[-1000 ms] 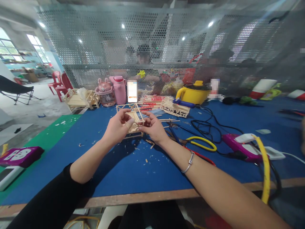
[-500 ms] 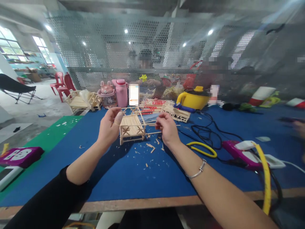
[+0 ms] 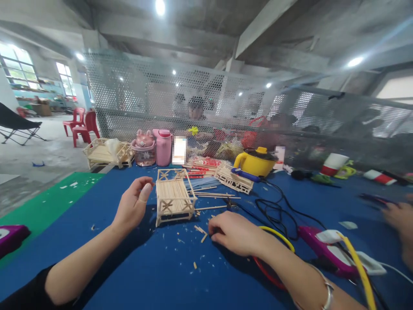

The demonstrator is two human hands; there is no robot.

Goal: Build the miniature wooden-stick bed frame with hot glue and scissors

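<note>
On the blue tabletop stands a small bed-like frame of wooden sticks [image 3: 174, 196], with a slatted floor and crossed pieces at both ends. Just left of it is my left hand [image 3: 132, 206], fingers loosely curved and apart from the thumb, holding nothing visible. My right hand [image 3: 237, 234] is low over the table, right of the frame, with fingertips bent together. Whatever they may pinch is hidden. Short stick offcuts [image 3: 202, 234] lie beside those fingertips. Behind them, several long thin sticks [image 3: 216, 195] and pliers [image 3: 231, 203] rest on the table.
A second stick frame [image 3: 108, 155] stands back left, beside a pink bucket [image 3: 144, 153] and pink jug [image 3: 163, 148]. A stick piece [image 3: 234, 180] lies before a yellow pot [image 3: 258, 163]. Black cable [image 3: 279, 211] and a purple power strip [image 3: 318, 245] occupy the right, near another person's hand [image 3: 398, 215].
My right hand has dropped to the tabletop near the offcuts. My left hand has drawn away from the stick frame, which stands on the table. The camera view has tilted upward.
</note>
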